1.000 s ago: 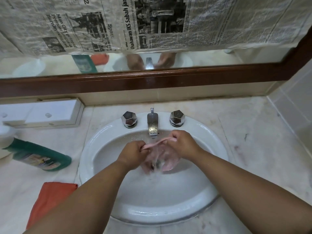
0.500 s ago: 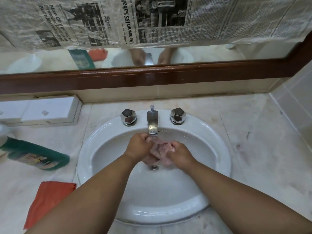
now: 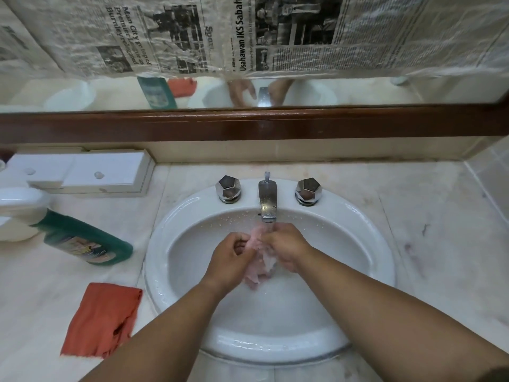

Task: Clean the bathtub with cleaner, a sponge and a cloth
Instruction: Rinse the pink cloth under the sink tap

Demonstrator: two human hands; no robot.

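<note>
Left hand (image 3: 233, 259) fingers curled round pink cloth (image 3: 256, 237); right hand (image 3: 289, 246) likewise.

Home bathroom, white sink (image 3: 366, 232), chrome faucet (image 3: 267, 201), mirror (image 3: 358, 92)

Spout (image 3: 267, 201) overhangs basin (image 3: 377, 257) rear; green bottle (image 3: 82, 238), orange cloth (image 3: 102, 318) occupy left counter (image 3: 33, 285); right counter (image 3: 440, 257) free.

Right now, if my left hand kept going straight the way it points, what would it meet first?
Your left hand grips the pink cloth; pushed on, it would likely meet your right hand, though depth is unclear.
</note>
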